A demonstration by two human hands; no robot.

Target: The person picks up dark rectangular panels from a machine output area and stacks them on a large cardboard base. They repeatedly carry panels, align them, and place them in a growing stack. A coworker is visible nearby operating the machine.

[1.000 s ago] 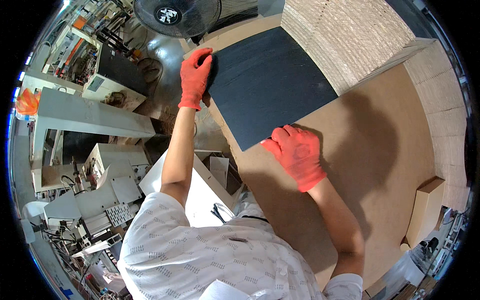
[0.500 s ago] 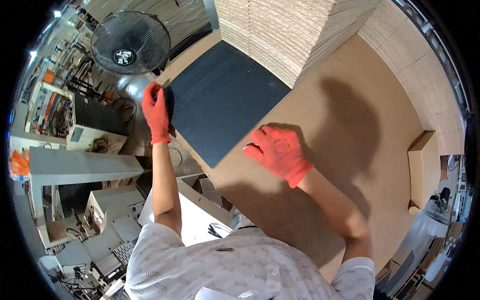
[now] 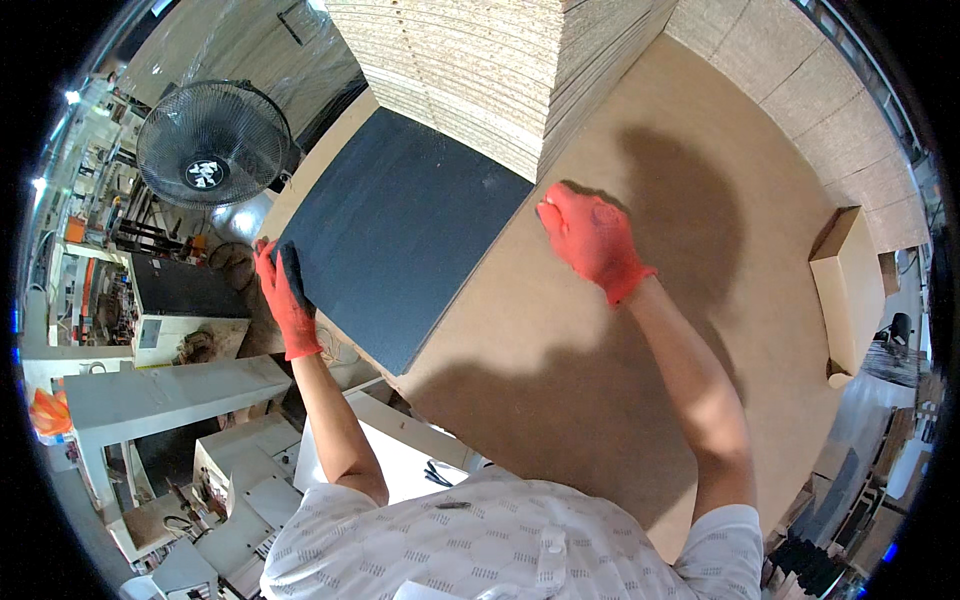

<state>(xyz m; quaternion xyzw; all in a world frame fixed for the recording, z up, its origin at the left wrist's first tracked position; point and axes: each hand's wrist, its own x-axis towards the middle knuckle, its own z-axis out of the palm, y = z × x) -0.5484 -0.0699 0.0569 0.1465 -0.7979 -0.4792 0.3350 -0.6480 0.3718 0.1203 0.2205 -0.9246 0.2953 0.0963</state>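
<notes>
A dark, nearly black flat panel point(image 3: 400, 230) lies on a large brown board. At its left edge is my left hand point(image 3: 285, 295), in a red glove with a dark palm side. The fingers are stretched out and apart, close against the panel's edge; firm contact cannot be made out. My right hand point(image 3: 592, 238), in a matching red glove, is over the brown board point(image 3: 560, 400), beyond the panel's right edge and near its far right corner. Its fingers are curled in, and whatever they may hold is hidden.
A tall stack of pale boards point(image 3: 460, 80) rises at the panel's far side. A black fan point(image 3: 213, 140) stands at far left. An angular cardboard piece point(image 3: 845, 290) sits on the board's right side. Machinery point(image 3: 190, 400) fills the left, below the board's level.
My right hand has moved away from me, along the panel's right edge toward the stack. My left hand's fingers have straightened at the left edge. The whole view has shifted.
</notes>
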